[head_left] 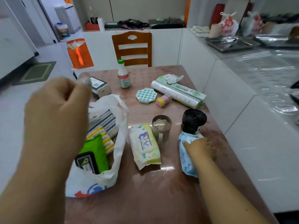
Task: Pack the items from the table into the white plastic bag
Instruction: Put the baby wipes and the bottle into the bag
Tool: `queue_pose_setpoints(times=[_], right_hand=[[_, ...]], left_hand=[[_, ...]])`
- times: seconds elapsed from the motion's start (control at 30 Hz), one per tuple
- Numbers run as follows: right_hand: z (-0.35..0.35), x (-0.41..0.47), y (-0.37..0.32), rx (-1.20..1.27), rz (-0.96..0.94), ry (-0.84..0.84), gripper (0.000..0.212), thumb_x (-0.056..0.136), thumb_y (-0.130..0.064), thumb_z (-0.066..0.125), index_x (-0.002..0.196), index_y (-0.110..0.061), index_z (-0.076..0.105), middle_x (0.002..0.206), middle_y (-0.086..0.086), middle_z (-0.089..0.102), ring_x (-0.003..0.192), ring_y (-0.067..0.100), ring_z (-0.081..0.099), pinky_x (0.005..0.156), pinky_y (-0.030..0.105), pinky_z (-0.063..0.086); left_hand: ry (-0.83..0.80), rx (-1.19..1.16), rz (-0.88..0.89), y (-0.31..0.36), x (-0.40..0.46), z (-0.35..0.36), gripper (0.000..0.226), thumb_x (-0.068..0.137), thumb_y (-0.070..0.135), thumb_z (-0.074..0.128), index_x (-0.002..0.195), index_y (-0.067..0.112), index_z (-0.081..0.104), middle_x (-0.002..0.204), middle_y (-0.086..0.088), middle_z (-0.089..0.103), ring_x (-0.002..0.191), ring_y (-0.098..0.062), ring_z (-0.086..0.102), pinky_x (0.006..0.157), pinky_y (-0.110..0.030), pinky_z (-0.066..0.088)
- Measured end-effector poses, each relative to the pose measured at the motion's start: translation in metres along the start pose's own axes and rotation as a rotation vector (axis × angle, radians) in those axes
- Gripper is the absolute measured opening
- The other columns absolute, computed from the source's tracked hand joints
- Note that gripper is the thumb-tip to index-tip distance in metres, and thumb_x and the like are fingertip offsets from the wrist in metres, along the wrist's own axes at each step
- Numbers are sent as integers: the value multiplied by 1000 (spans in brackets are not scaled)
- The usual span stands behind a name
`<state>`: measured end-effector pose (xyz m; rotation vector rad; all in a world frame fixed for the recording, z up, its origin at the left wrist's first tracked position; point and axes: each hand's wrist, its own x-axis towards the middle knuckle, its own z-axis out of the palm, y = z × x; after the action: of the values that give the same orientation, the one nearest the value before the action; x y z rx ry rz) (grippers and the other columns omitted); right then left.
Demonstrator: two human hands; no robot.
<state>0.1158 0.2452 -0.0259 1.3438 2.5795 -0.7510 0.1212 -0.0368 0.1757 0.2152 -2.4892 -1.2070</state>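
The white plastic bag (120,126) stands open at the left of the brown table (153,191). Inside it are striped cloths (105,122), a yellow sponge (107,140), a green pack (97,149) and a black item (87,162). My left hand (56,113) is raised over the bag and pinches its far handle. My right hand (200,147) grips a light blue pack (186,159) lying at the table's right. Loose on the table are a baby wipes pack (145,146), a metal cup (161,126), a black bin-bag roll (193,122), a film roll box (178,92), a teal dotted disc (146,95), a pink-yellow roll (163,100), a green-capped bottle (123,75) and a dark box (98,85).
A wooden chair (131,49) stands at the table's far side, with an orange bag (79,54) on the floor to its left. White counters (242,110) run close along the table's right edge and carry metal trays (233,42).
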Motion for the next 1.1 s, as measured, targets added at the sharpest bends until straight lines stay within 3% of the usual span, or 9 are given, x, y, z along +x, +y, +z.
queue_pose_setpoints(times=[0.1,0.17,0.27,0.37,0.5,0.63,0.7,0.93,1.1], right_hand=[[2,19,9,142,42,-103,107,36,-79,60,126,-20,53,117,11,64,104,35,62,90,43,50],[-8,22,11,298,53,-198,72,48,-68,65,99,-18,62,79,9,73,71,28,70,80,40,56],[-23,10,19,380,-9,-251,33,79,-45,68,74,-14,61,36,-3,59,47,15,59,64,29,51],[-18,3,30,481,-10,-330,32,73,-36,80,70,-5,72,42,-4,64,57,13,59,66,27,47],[-5,-10,37,715,49,-444,25,65,-18,87,77,0,73,54,8,71,52,16,65,75,34,54],[5,-18,57,736,79,-516,54,37,-34,87,77,-1,76,69,16,74,71,29,73,81,46,58],[-7,-28,61,793,85,-529,46,49,-25,86,85,2,72,65,17,73,61,30,72,65,43,61],[-69,-64,43,1204,60,-954,22,66,-19,71,77,-2,78,82,25,73,61,34,71,60,47,60],[-54,-96,12,1445,-67,-1192,73,20,-20,97,89,-4,78,91,24,74,71,36,73,57,46,59]], left_hand=[[-491,-24,-108,21,-56,62,22,91,35,53,86,17,65,76,-5,63,70,-22,59,73,-45,52],[-724,110,-259,-6,-71,112,31,92,34,52,112,12,59,108,-10,64,96,-27,62,83,-38,51],[-705,330,-456,-52,-77,168,53,96,34,45,137,2,33,139,-19,42,126,-35,44,104,-40,38],[-497,254,-659,-72,-75,191,68,93,43,51,141,2,26,143,-17,40,131,-34,42,106,-40,33],[-350,42,-883,-93,-55,206,69,72,55,73,119,7,53,107,-6,62,100,-27,64,91,-37,50],[-327,-624,-1089,-97,-60,220,49,71,18,83,113,5,61,96,-11,69,75,-29,68,71,-41,57],[-342,-740,-1108,-92,-69,219,44,75,5,79,113,3,59,91,-14,68,67,-28,66,57,-37,54],[-549,-684,-847,-63,-113,138,26,79,3,73,104,-3,67,90,-24,74,80,-40,72,73,-54,59],[-544,-365,-532,-34,-107,92,36,96,42,50,85,12,67,88,-11,75,79,-25,71,74,-40,59]])
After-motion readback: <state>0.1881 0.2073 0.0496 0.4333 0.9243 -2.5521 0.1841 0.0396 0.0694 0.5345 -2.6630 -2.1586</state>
